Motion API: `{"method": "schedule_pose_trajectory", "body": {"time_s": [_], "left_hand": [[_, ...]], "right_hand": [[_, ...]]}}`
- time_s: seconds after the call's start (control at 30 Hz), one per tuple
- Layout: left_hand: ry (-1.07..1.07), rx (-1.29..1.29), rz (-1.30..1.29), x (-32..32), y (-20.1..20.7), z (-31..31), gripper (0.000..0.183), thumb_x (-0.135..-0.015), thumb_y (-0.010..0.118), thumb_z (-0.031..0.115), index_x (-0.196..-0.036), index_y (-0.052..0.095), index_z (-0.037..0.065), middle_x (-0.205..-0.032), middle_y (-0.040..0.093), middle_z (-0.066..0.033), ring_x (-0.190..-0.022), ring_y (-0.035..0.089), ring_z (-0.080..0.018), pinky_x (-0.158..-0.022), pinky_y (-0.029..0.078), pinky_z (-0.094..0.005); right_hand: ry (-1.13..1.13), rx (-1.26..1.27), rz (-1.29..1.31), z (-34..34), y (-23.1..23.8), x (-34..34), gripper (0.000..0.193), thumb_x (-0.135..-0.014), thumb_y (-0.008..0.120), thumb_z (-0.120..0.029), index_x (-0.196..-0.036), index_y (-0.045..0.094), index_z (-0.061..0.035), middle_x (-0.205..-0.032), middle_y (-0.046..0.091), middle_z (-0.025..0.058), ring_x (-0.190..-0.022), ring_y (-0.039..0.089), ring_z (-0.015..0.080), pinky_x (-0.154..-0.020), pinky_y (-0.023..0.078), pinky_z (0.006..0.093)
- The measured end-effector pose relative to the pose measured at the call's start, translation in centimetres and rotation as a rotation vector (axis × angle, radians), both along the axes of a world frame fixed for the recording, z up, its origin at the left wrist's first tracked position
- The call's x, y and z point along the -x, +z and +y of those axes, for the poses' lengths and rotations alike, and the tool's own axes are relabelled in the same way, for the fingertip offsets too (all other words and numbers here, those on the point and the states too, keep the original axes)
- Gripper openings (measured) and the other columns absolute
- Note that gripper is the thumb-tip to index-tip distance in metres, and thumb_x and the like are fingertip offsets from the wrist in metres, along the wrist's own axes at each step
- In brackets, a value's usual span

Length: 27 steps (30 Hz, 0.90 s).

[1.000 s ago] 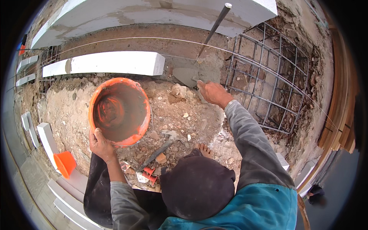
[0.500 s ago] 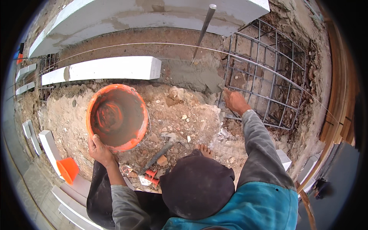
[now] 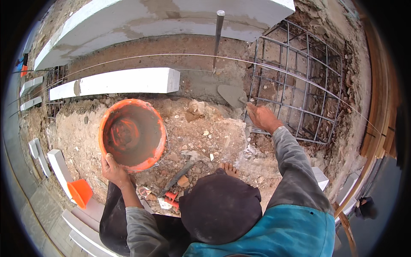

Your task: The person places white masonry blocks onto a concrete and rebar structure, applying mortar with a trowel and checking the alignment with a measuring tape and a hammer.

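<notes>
My left hand (image 3: 114,171) grips the near rim of an orange bucket (image 3: 161,147), tilted so its open mouth faces up toward me. Grey mortar (image 3: 147,132) coats the inside walls. Over on the right, my right hand (image 3: 263,118) is closed round the handle of a trowel (image 3: 231,95). Its pointed, mortar-smeared blade reaches left over a bed of wet mortar (image 3: 199,83). A white block (image 3: 124,80) lies at the left end of that bed. Just beyond my right hand is a rebar cage (image 3: 302,85).
A metal rod (image 3: 218,36) stands upright beyond the mortar, near a taut string (image 3: 162,55). A long white block wall (image 3: 171,19) runs across the back. Near my foot lie a hammer (image 3: 175,177) and rubble. An orange scoop-like container (image 3: 81,192) sits by white blocks at left.
The trowel blade has turned and now shows its broad face over the mortar. My right hand has shifted slightly toward me; my left hand keeps its hold on the bucket.
</notes>
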<state>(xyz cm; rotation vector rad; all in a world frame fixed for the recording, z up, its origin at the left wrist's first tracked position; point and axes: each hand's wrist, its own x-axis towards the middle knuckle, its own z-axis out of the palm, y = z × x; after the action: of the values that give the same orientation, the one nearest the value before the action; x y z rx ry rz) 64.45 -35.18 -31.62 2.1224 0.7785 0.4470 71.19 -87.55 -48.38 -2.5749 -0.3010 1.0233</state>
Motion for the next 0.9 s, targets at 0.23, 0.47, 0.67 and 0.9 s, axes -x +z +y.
{"method": "schedule_pose_trajectory", "body": {"time_s": [0.23, 0.47, 0.67, 0.9], "left_hand": [[0.047, 0.089, -0.009, -0.9, 1.0, -1.5, 0.018, -0.102, 0.051, 0.014, -0.097, 0.063, 0.0, -0.076, 0.049, 0.0052, -0.063, 0.043, -0.0022, -0.054, 0.036, -0.0206], [0.014, 0.113, -0.081, -0.8, -0.5, -1.8, 0.017, -0.101, 0.05, 0.012, -0.098, 0.063, 0.0, -0.075, 0.048, 0.0056, -0.062, 0.042, -0.002, -0.053, 0.036, -0.021], [0.042, 0.066, -0.047, 1.0, 0.0, 1.2, 0.017, -0.101, 0.051, 0.013, -0.098, 0.062, 0.0, -0.077, 0.049, 0.0054, -0.062, 0.043, -0.0021, -0.053, 0.036, -0.0204], [0.097, 0.073, 0.018, 0.9, 0.0, 1.1, 0.019, -0.102, 0.049, 0.016, -0.094, 0.062, 0.004, -0.074, 0.048, 0.0045, -0.058, 0.045, -0.0019, -0.048, 0.036, -0.0207]], "right_hand": [[0.022, 0.1, 0.145, 2.1, -0.8, -3.4, 0.049, -0.098, 0.048, -0.026, -0.141, 0.047, -0.0032, -0.105, 0.065, 0.0294, -0.099, 0.063, 0.0427, -0.09, 0.049, 0.0514], [-0.031, -0.126, -0.089, 10.8, -1.9, -8.2, 0.04, -0.102, 0.037, -0.024, -0.127, 0.055, 0.0019, -0.104, 0.067, 0.0279, -0.1, 0.064, 0.0433, -0.091, 0.049, 0.0522], [0.007, 0.025, 0.063, 8.0, -0.8, -6.9, 0.041, -0.101, 0.038, -0.024, -0.129, 0.053, 0.0034, -0.105, 0.067, 0.0266, -0.102, 0.064, 0.0433, -0.089, 0.05, 0.0513], [0.027, 0.057, 0.023, 4.4, -0.4, -4.5, 0.05, -0.097, 0.048, -0.026, -0.14, 0.048, 0.0005, -0.102, 0.067, 0.0275, -0.096, 0.063, 0.0444, -0.09, 0.049, 0.0512]]}}
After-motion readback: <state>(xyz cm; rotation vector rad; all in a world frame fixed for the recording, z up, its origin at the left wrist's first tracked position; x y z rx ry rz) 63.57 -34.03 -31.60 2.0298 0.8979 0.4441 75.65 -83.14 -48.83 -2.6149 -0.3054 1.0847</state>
